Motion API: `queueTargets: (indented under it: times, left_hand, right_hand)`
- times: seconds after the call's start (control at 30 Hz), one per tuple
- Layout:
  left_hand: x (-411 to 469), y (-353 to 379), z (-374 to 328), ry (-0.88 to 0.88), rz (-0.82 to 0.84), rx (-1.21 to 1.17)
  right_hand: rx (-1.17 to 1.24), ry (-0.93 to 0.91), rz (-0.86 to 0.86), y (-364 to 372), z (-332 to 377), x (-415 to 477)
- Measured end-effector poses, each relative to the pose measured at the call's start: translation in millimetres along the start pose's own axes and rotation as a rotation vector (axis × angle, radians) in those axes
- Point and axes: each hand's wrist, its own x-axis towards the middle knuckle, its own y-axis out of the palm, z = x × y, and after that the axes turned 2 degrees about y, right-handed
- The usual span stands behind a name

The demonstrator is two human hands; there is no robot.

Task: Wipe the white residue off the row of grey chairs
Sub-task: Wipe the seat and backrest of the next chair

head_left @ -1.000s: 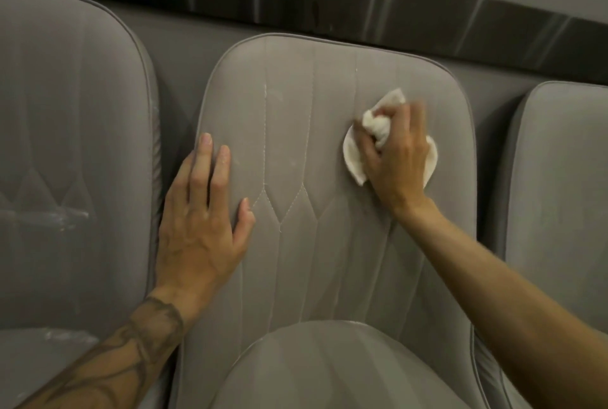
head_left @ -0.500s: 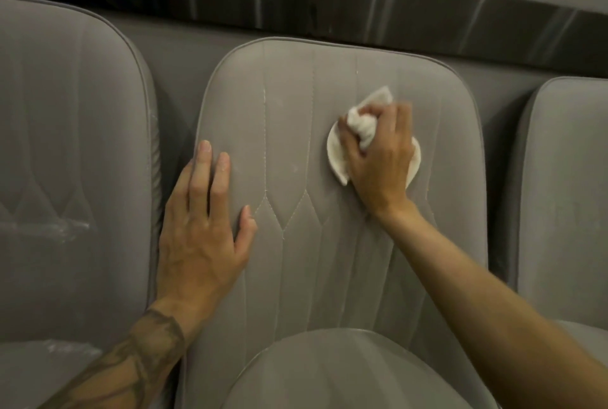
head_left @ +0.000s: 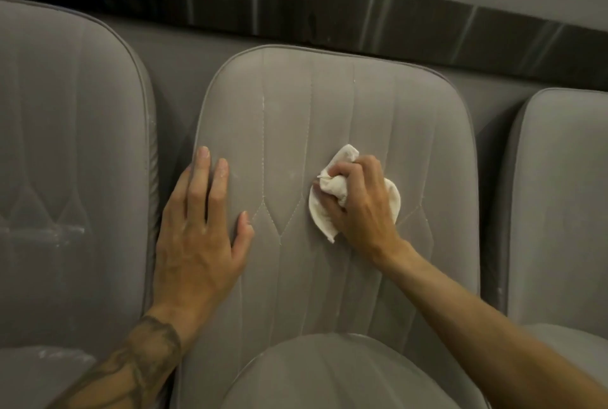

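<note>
Showing soft, matt grey cloth on the middle chair (head_left: 329, 105), ribbed by pale stitched seams and carrying faint chalky specks. Wearing the same dull, velvety fabric on the left chair (head_left: 65, 128), smeared with dusty white residue (head_left: 69, 230). Crumpling as limp, matt white rag (head_left: 330, 190) in the right hand (head_left: 362, 207). Gleaming dark and glossy along the tiled band (head_left: 329, 7) behind.

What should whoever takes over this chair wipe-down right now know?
Right hand grips the crumpled white cloth, pressed on the middle chair backrest near its centre.
Left hand lies flat, fingers straight, on that backrest's left edge.
Done: hard to judge; the middle backrest looks mostly grey around the cloth.
Left: white specks along its upper-left seam; a white smear across the left chair backrest, plus flecks on its seat.
Right chair: residue too faint to tell.
</note>
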Motion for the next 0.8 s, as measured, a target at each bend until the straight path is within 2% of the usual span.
queueTargets:
  times: [0.07,0.17,0.23,0.3,0.37,0.43,0.47,0.57,0.63,0.7,0.8]
  left_hand:
    - [0.6,0.5,0.0,-0.003,-0.004,-0.006]
    - [1.6,1.3,0.5,-0.006,-0.005,-0.009]
    - [1.6,0.9,-0.1,-0.001,-0.004,-0.011]
    - [1.5,0.3,-0.3,0.004,-0.007,-0.011]
    - [1.5,-0.6,-0.8,0.001,0.004,-0.011]
    - [2.2,-1.8,-1.9,-0.001,0.013,-0.016]
    - [2.6,-2.2,-2.6,-0.004,0.011,-0.018]
    - [3.1,-1.5,-1.7,0.000,0.008,-0.010]
    - [2.1,-0.7,-0.9,0.004,0.005,-0.002]
    - [0.7,-0.2,-0.2,0.007,0.005,-0.003]
    - [0.6,0.2,0.4,0.012,0.003,-0.011]
  right_hand:
    - [-0.029,0.034,-0.022,-5.8,-14.7,26.8]
    - [-0.062,0.218,-0.220,-4.5,-27.5,91.4]
    - [-0.066,0.266,-0.290,1.4,-19.8,99.9]
    - [-0.039,0.206,-0.218,6.7,-4.0,72.7]
    - [-0.030,0.048,-0.038,4.6,7.9,36.3]
    - [-0.067,-0.038,0.035,-3.4,0.2,41.4]
    - [-0.074,0.000,-0.005,-4.6,-5.3,59.0]
    - [-0.099,0.234,-0.268,1.8,-14.8,124.4]
    - [-0.099,0.280,-0.339,10.8,-9.2,133.5]
    - [-0.075,0.202,-0.280,17.9,4.4,97.6]
    - [-0.057,-0.006,-0.004,17.6,19.9,2.3]
